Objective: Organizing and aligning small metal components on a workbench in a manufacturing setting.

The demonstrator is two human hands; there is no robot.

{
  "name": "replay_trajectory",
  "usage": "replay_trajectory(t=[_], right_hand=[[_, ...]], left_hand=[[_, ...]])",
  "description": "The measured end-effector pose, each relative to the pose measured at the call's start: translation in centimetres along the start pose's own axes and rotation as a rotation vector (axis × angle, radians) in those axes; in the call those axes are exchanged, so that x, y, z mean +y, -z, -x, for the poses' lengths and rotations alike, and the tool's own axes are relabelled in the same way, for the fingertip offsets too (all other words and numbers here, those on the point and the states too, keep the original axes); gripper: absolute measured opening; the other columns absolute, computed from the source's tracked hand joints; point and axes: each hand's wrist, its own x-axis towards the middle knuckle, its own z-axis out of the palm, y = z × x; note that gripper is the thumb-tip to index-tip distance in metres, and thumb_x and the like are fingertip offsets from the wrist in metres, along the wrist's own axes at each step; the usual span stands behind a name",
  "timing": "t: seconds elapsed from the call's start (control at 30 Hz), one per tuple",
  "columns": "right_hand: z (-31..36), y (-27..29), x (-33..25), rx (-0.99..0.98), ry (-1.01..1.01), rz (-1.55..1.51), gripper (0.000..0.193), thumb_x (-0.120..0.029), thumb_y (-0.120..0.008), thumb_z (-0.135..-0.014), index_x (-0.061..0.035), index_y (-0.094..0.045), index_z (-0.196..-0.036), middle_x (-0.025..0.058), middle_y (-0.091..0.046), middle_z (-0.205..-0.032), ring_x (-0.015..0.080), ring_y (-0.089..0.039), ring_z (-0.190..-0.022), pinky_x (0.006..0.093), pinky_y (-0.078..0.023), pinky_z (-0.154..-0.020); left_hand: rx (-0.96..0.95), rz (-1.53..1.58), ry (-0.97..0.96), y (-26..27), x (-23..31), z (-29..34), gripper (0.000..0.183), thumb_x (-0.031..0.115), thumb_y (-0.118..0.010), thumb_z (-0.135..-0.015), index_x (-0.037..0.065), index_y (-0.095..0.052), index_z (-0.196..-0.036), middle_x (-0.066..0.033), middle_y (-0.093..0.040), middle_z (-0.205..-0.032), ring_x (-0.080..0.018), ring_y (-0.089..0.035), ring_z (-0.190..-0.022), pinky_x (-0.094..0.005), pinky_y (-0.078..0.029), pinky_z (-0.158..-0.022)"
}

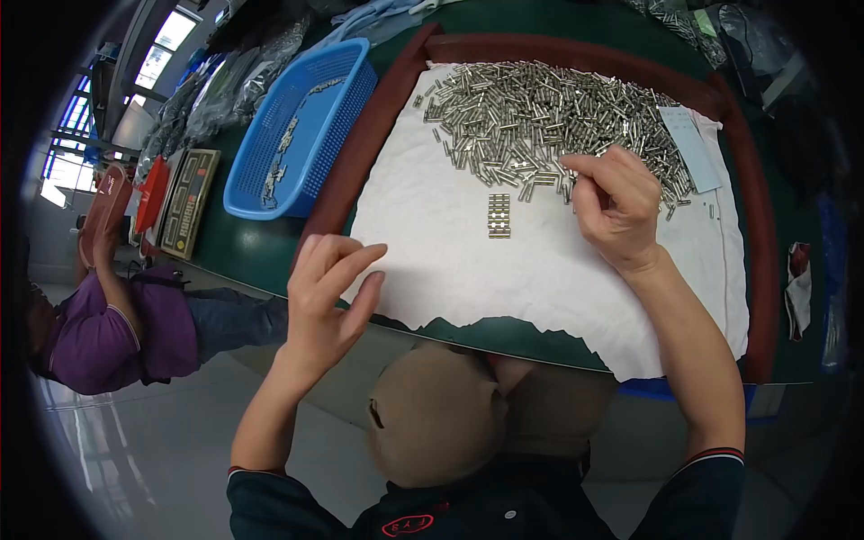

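My left hand (328, 292) is raised over the left front of a white cloth (423, 279), thumb and fingers apart, with nothing in it. My right hand (619, 205) hovers at the near edge of a big pile of small shiny metal pieces (531, 112), short and rod-like. Its fingers curl in a pinch; whatever they may hold is too small or hidden to make out. Between the hands, several metal links (499, 216) lie side by side in a neat short strip, like a piece of watch band, on the cloth.
A dark red wooden frame (760, 270) borders the cloth. Left of it are a blue plastic basket (306, 180) with metal strips inside and a flat box (191, 202). A pale paper slip (690, 148) lies beside the pile. At far left, a person in purple (94, 346) holds a reddish tray.
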Motion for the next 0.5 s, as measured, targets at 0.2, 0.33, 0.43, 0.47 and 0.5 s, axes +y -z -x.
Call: replay_trajectory(t=[0.2, 0.33, 0.43, 0.47, 0.5], right_hand=[[-0.1, 0.1, -0.1, 0.001, -0.032, -0.01, 0.02, 0.005, -0.059, -0.066, -0.0066, -0.071, -0.078, 0.0024, -0.05, -0.052, 0.0178, -0.048, -0.05, 0.0309, -0.04, -0.049], [0.2, 0.2, 0.1, -0.013, -0.028, -0.005, 0.02, 0.004, -0.061, -0.065, -0.0067, -0.071, -0.078, 0.0035, -0.051, -0.054, 0.0191, -0.049, -0.051, 0.0319, -0.04, -0.049], [0.3, 0.2, 0.1, -0.017, -0.04, -0.012, 0.02, 0.004, -0.061, -0.065, -0.0068, -0.071, -0.078, 0.0036, -0.051, -0.054, 0.0194, -0.049, -0.051, 0.0322, -0.04, -0.048], [0.3, 0.3, 0.1, -0.016, -0.045, -0.015, 0.02, 0.004, -0.061, -0.065, -0.0068, -0.071, -0.078, 0.0036, -0.051, -0.054, 0.0194, -0.049, -0.051, 0.0322, -0.04, -0.048], [0.3, 0.3, 0.2, -0.018, -0.051, -0.021, 0.02, 0.004, -0.061, -0.065, -0.0069, -0.071, -0.078, 0.0035, -0.05, -0.054, 0.0195, -0.05, -0.051, 0.0324, -0.04, -0.048]], left_hand=[[-0.238, 0.181, -0.047, -4.1, 0.7, -7.0, 0.028, 0.013, -0.072, -0.078, 0.001, -0.067, -0.104, -0.0115, -0.06, -0.082, -0.0283, -0.058, -0.078, -0.0394, -0.047, -0.07], [-0.431, 0.185, -0.017, -5.3, 1.5, -9.0, 0.037, 0.015, -0.074, -0.077, 0.002, -0.066, -0.111, -0.0102, -0.059, -0.082, -0.024, -0.057, -0.072, -0.0351, -0.048, -0.068], [-0.47, 0.181, -0.021, -5.7, 1.3, -9.6, 0.04, 0.017, -0.074, -0.075, 0.002, -0.065, -0.111, -0.0114, -0.06, -0.083, -0.0258, -0.059, -0.073, -0.0364, -0.049, -0.069], [-0.475, 0.18, -0.019, -5.9, 1.2, -9.6, 0.04, 0.017, -0.074, -0.075, 0.002, -0.065, -0.111, -0.0114, -0.06, -0.083, -0.0258, -0.059, -0.073, -0.0364, -0.049, -0.069], [-0.469, 0.159, -0.025, -6.1, 1.1, -9.6, 0.04, 0.017, -0.074, -0.075, 0.001, -0.065, -0.111, -0.0119, -0.06, -0.084, -0.0265, -0.059, -0.074, -0.0368, -0.049, -0.069]])
